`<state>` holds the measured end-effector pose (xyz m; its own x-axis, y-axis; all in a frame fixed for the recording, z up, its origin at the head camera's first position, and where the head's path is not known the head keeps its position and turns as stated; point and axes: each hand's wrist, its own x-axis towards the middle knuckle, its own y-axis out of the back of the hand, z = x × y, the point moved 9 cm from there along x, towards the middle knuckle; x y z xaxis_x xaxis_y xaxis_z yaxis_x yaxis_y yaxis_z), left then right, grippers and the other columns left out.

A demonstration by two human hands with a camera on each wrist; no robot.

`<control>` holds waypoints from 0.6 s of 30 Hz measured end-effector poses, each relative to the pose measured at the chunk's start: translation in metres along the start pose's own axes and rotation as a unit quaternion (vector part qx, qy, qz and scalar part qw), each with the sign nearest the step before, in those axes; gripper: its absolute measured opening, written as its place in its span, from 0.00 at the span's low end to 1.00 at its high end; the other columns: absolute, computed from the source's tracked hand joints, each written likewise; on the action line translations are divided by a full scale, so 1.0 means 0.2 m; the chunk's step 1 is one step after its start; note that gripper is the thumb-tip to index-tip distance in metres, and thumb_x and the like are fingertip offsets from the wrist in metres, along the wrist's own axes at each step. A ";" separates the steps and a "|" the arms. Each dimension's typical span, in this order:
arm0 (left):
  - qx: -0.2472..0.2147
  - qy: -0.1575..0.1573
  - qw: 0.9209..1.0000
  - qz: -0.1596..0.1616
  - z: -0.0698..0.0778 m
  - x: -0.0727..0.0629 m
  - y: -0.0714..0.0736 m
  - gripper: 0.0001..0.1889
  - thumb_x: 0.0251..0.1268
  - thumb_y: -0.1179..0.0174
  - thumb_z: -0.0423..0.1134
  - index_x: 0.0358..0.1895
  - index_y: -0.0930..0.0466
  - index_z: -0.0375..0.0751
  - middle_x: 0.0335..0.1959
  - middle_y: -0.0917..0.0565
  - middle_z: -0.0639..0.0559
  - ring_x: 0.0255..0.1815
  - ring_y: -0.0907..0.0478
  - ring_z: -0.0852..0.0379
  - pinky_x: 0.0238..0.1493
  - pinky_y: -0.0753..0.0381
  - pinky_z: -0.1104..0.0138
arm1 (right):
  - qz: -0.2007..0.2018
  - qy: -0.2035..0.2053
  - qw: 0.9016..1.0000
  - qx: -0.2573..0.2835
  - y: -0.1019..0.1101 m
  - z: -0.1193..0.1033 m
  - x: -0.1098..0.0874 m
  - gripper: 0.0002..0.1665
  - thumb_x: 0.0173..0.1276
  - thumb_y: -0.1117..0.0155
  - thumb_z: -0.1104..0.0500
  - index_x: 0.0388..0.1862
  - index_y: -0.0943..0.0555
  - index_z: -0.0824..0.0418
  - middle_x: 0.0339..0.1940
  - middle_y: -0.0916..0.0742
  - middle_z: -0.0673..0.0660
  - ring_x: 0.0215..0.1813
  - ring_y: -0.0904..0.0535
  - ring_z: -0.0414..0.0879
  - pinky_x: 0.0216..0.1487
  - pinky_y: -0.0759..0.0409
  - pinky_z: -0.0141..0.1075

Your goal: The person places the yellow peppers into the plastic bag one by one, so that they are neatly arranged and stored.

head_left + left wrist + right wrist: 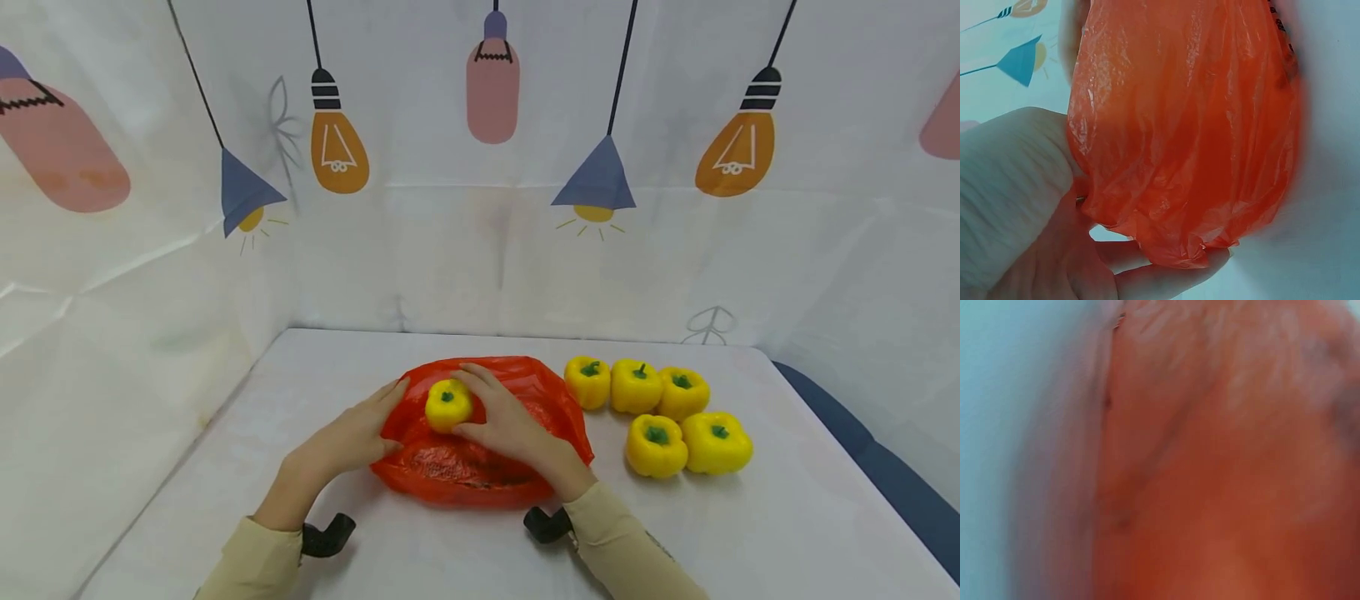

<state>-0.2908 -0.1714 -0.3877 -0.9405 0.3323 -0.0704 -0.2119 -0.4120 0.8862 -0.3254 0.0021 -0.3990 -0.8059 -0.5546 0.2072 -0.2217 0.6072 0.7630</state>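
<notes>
A red plastic bag (480, 471) lies at the middle of the white table, its crinkled side filling much of the left wrist view. My left hand (348, 433) holds the bag's left edge, thumb toward the near side and fingers toward the far side. Over the bag, my right hand (506, 417) grips a small yellow bell pepper (447, 406) with a green stem, thumb below it and fingers above. Motion blurs the right wrist view, where the red plastic (1229, 475) covers most of the picture and the pepper is hidden.
Right of the bag stand several yellow bell peppers, among them a back one (587, 382) close to the bag and a front one (717, 443). The white table (810, 517) meets a printed wall sheet (450, 250) behind. A dark blue shape (862, 433) lies past the right edge.
</notes>
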 end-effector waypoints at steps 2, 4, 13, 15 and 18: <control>-0.002 0.002 1.000 -0.002 0.00 0.00 0.00 0.47 0.63 0.36 0.36 0.81 0.54 0.45 0.81 0.46 0.43 0.77 0.38 0.37 0.72 0.35 0.40 | 0.000 -0.002 1.000 -0.004 0.01 -0.01 0.00 0.45 0.65 0.30 0.46 0.77 0.38 0.44 0.79 0.37 0.47 0.75 0.33 0.49 0.68 0.23 0.51; -0.004 0.005 1.000 -0.003 -0.01 0.00 -0.01 0.47 0.63 0.36 0.35 0.81 0.54 0.45 0.81 0.46 0.43 0.77 0.39 0.37 0.73 0.36 0.41 | -0.003 -0.002 1.000 -0.007 0.03 -0.02 -0.01 0.45 0.65 0.30 0.45 0.77 0.38 0.43 0.79 0.36 0.47 0.75 0.33 0.49 0.68 0.24 0.52; 0.002 0.014 1.000 -0.008 -0.03 0.01 -0.02 0.47 0.64 0.36 0.36 0.81 0.55 0.46 0.81 0.47 0.43 0.79 0.42 0.38 0.74 0.38 0.40 | -0.024 -0.022 0.999 0.001 0.12 0.00 -0.10 0.44 0.65 0.31 0.43 0.77 0.39 0.37 0.79 0.35 0.43 0.79 0.38 0.46 0.72 0.28 0.53; 0.002 0.017 1.000 -0.008 -0.03 0.01 -0.02 0.47 0.64 0.36 0.36 0.81 0.55 0.46 0.82 0.47 0.44 0.79 0.43 0.38 0.74 0.39 0.40 | -0.028 -0.023 0.999 -0.002 0.15 0.01 -0.13 0.44 0.65 0.32 0.41 0.77 0.40 0.37 0.78 0.35 0.42 0.79 0.38 0.46 0.73 0.30 0.54; 0.003 0.016 1.000 -0.009 -0.04 0.01 -0.02 0.47 0.64 0.36 0.36 0.81 0.56 0.46 0.82 0.48 0.44 0.79 0.43 0.38 0.74 0.39 0.40 | -0.032 -0.019 0.999 -0.001 0.17 0.02 -0.15 0.43 0.65 0.33 0.39 0.77 0.39 0.37 0.77 0.33 0.41 0.79 0.39 0.46 0.73 0.31 0.56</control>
<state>-0.2944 -0.1753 -0.3949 -0.9447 0.3121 -0.1002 -0.2266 -0.4008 0.8877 -0.3115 0.0422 -0.3814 -0.8108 -0.5696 0.1347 -0.2718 0.5701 0.7753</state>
